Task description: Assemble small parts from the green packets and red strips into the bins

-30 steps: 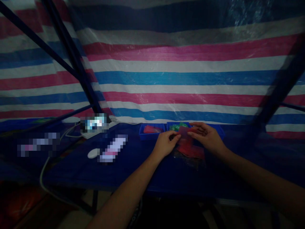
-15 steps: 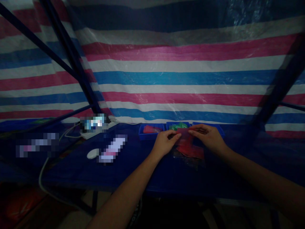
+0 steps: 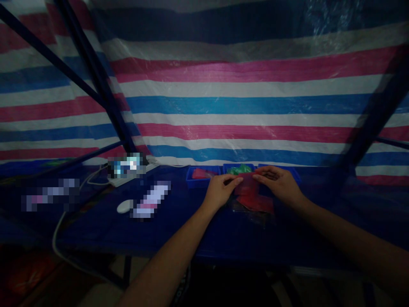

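Note:
Between my two hands hangs a thin red packet, flat and partly see-through. My left hand pinches its left edge between thumb and finger. On the other side my right hand grips the upper right corner, its fingers curled. Just below, red pieces in clear plastic bags lie on the blue table. Behind my hands stand blue bins: one with red packets at the left, one with green packets in the middle, and a right-hand bin whose inside is hidden by my right hand.
A blurred-out phone-like object lies left on the table beside a white oval object. Farther back are a white power strip and a cable. Blue metal poles and a striped tarp close off the back.
The red packet between my hands has tilted or dropped slightly and shows more of its flat face. Both hands stay almost where they were.

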Demonstrator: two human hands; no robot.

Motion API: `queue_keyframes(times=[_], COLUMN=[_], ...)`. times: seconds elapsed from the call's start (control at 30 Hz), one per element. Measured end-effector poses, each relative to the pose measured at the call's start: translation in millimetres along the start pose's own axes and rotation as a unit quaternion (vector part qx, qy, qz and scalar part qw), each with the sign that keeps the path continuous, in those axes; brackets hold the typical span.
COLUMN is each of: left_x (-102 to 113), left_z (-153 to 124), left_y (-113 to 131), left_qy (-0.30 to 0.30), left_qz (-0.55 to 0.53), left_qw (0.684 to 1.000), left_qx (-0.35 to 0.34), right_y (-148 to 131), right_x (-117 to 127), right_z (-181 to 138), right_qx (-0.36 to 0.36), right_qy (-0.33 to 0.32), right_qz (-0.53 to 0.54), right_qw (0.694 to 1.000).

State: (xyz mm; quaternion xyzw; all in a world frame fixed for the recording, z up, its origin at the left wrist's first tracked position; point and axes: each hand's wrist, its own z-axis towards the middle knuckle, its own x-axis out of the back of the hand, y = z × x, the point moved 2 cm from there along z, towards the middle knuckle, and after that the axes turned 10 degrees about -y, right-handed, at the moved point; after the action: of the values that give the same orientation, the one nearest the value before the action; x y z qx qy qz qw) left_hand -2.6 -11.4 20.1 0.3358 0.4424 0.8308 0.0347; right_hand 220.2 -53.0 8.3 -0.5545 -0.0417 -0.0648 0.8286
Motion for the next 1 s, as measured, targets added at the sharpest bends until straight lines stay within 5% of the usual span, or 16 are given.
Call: queue_keyframes(times=[0.3,0.57,1.0], left_x=[-6,-5,-4], left_z=[1,-5,-3], left_y=[-5,18,11], left_qy=[0.024,-0.027,0.006], left_qz=[-0.106,0.041,0.052], left_qw=[0.994,0.991,0.989], left_qx=[-0.006,-0.122,-0.139], right_y=[-5,-2,0], right_x=[0,0,-2], right_z=[-3,-3,0], right_qx=[-0.01,-0.012,-0.007], right_qy=[-0.003,-0.02,-0.023], right_qz=[-0.001,0.016,0.033], right_qw=[1.0,1.0,0.999])
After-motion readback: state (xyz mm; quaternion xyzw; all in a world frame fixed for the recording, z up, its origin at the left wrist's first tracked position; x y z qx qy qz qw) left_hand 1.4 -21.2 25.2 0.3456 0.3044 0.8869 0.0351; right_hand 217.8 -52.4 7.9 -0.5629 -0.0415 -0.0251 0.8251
